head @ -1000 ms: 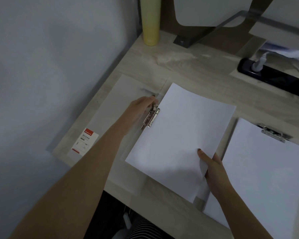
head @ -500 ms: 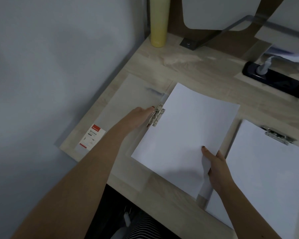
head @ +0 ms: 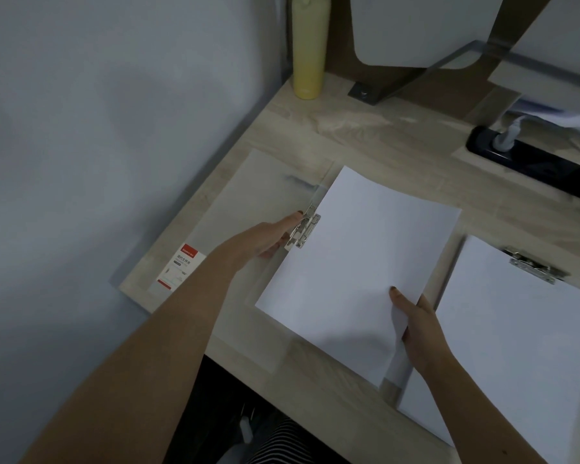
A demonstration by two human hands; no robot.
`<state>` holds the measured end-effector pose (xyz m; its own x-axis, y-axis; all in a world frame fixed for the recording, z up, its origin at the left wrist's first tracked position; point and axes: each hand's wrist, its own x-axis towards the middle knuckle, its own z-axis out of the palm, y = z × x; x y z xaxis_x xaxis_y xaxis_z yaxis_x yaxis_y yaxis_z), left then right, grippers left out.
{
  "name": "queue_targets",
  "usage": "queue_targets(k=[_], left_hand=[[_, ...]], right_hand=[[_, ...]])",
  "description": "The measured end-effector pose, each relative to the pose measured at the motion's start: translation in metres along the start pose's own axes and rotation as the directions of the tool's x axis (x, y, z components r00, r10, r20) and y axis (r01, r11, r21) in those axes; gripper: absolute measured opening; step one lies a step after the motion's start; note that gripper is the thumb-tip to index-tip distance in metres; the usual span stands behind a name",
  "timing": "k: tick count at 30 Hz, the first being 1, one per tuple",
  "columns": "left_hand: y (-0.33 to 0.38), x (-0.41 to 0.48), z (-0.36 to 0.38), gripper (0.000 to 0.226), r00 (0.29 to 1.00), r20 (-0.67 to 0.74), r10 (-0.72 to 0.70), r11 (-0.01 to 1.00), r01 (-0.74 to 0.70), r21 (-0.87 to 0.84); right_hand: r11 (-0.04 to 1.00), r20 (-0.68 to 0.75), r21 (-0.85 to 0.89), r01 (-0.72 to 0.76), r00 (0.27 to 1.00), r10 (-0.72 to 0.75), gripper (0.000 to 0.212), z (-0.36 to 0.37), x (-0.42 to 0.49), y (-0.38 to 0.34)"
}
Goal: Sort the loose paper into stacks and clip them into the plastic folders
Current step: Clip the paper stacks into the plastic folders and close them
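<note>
An open clear plastic folder [head: 265, 192] lies on the wooden desk [head: 382, 139], its cover flap spread to the left with a red-and-white label. A white paper stack [head: 355, 262] lies on its right half, its left edge by the metal clip [head: 303, 231]. My left hand [head: 272, 236] grips that clip with its fingertips. My right hand [head: 416, 326] pinches the stack's lower right edge, thumb on top. To the right, a second paper stack [head: 523, 336] sits under a metal clip [head: 533, 264] in another folder.
A yellow bottle [head: 308, 45] stands at the desk's back left corner by the wall. A metal bracket [head: 416, 78] rises behind it. A black power strip [head: 529, 155] with a white plug lies at the back right. The desk's front edge runs below the folders.
My left hand has stayed on the clip and my right hand on the stack's edge. The view has shifted slightly; the paper sits about as before against the clip.
</note>
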<state>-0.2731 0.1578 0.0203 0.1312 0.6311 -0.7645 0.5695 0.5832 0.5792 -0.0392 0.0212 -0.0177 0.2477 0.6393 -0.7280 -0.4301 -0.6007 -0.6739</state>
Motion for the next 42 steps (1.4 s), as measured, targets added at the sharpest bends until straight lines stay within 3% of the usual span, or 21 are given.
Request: queue_targets(k=[10, 16, 20, 24, 29, 33, 37, 39, 42], left_hand=[[0.003, -0.002, 0.002, 0.06, 1.0, -0.016, 0.005, 0.998, -0.004, 0.07], [-0.002, -0.005, -0.002, 0.1, 0.996, 0.015, -0.093, 0.989, 0.091, 0.117], [-0.01, -0.007, -0.001, 0.059, 0.999, 0.046, -0.029, 0.999, 0.028, 0.023], [-0.02, -0.008, 0.008, 0.032, 0.994, -0.03, 0.109, 0.994, -0.11, -0.01], [-0.027, -0.004, 0.018, 0.02, 0.964, -0.149, 0.222, 0.974, -0.227, -0.017], [-0.029, -0.005, 0.014, 0.018, 0.954, -0.151, 0.26, 0.965, -0.262, 0.005], [-0.03, -0.01, 0.016, 0.024, 0.948, -0.186, 0.257, 0.966, -0.254, 0.038], [-0.028, -0.017, 0.018, 0.024, 0.947, -0.2, 0.25, 0.965, -0.261, -0.027], [-0.019, -0.039, 0.024, 0.021, 0.924, -0.225, 0.309, 0.936, -0.338, -0.104]], right_hand=[[0.999, -0.049, -0.045, 0.021, 0.999, -0.023, 0.043, -0.002, 0.005, 0.003], [0.998, -0.038, -0.056, 0.016, 0.999, -0.018, 0.041, -0.003, 0.005, 0.002], [0.997, -0.024, -0.065, 0.032, 0.999, -0.034, 0.037, -0.003, 0.003, 0.001], [0.998, -0.007, -0.054, 0.022, 1.0, -0.022, 0.032, -0.005, 0.004, 0.002], [0.998, 0.035, -0.052, 0.028, 0.999, -0.026, 0.018, -0.007, 0.004, 0.001], [0.992, -0.002, -0.121, 0.031, 1.0, -0.031, 0.038, -0.005, 0.004, 0.001], [0.871, -0.182, -0.485, 0.084, 0.964, -0.194, 0.056, 0.007, 0.003, -0.007], [0.797, -0.237, -0.598, 0.085, 0.931, -0.277, 0.064, 0.012, -0.004, -0.009], [0.565, -0.116, -0.813, 0.139, 0.913, -0.392, 0.078, 0.008, -0.012, -0.008]])
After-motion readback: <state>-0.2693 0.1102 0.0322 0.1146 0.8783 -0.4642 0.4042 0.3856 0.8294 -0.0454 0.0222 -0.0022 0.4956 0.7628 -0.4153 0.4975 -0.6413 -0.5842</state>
